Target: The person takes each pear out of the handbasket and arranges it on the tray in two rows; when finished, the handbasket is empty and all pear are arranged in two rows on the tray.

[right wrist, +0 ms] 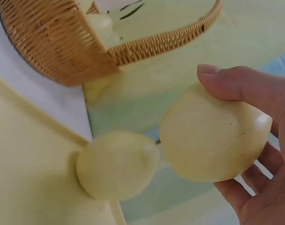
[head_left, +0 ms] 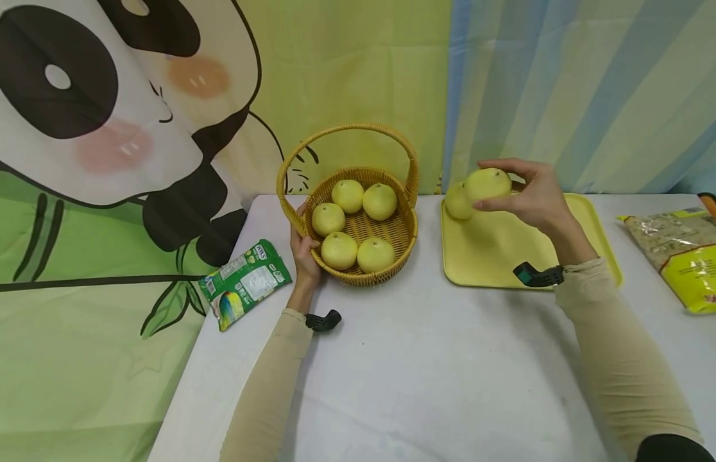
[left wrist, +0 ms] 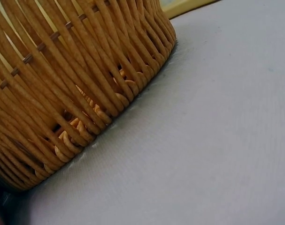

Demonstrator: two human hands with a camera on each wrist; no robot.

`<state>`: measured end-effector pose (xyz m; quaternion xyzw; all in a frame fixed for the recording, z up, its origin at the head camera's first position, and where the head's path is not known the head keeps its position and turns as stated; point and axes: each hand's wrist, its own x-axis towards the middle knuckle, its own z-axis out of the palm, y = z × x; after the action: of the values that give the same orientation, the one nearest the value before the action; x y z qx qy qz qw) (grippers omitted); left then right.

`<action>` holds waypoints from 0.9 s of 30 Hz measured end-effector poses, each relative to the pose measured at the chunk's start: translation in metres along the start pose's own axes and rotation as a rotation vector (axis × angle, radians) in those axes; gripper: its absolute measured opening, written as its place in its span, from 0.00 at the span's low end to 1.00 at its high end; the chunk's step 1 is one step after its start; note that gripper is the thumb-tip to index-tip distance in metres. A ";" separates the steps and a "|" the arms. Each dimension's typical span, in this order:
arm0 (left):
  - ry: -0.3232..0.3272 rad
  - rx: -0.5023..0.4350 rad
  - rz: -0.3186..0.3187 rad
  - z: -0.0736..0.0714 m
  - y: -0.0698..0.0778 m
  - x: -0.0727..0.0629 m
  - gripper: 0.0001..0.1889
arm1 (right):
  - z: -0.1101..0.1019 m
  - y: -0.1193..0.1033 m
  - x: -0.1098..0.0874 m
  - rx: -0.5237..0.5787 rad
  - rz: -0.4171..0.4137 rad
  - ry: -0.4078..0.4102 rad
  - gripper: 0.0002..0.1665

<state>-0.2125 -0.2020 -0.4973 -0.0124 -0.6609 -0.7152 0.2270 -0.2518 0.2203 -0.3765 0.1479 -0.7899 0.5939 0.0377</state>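
Observation:
My right hand (head_left: pixel 537 192) holds a pale yellow pear (head_left: pixel 488 184) between thumb and fingers, raised over the left part of a yellow tray (head_left: pixel 531 256). Behind it, at the tray's left edge, lies a second pear (head_left: pixel 458 201); the right wrist view shows this other pear (right wrist: pixel 118 165) on its side, its stem pointing toward the held one. A woven basket (head_left: pixel 412 240) with a tall handle stands left of the tray, several pears (head_left: pixel 339 250) inside. My left hand (head_left: pixel 306 256) grips the basket's left side near the rim. Close in the left wrist view is the basket's slatted wall (left wrist: pixel 76 70).
A green snack packet (head_left: pixel 245 282) lies on the table left of the basket. At the far right rests a clear and yellow bag (head_left: pixel 687 256). The white-covered table (head_left: pixel 427 372) ends at a panda-printed curtain (head_left: pixel 346 64) and a blue striped one (head_left: pixel 566 83).

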 end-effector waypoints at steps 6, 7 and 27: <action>-0.008 -0.014 0.004 -0.001 0.000 0.000 0.45 | -0.016 0.017 0.001 -0.017 0.060 0.005 0.40; -0.009 -0.017 0.005 -0.001 0.000 0.000 0.45 | -0.018 0.019 0.001 -0.022 0.071 0.009 0.39; -0.014 -0.038 0.018 -0.001 -0.002 0.001 0.45 | -0.033 0.075 0.004 -0.163 0.287 0.029 0.42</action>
<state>-0.2137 -0.2035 -0.4995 -0.0279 -0.6487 -0.7253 0.2286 -0.2803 0.2700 -0.4354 0.0216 -0.8479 0.5291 -0.0242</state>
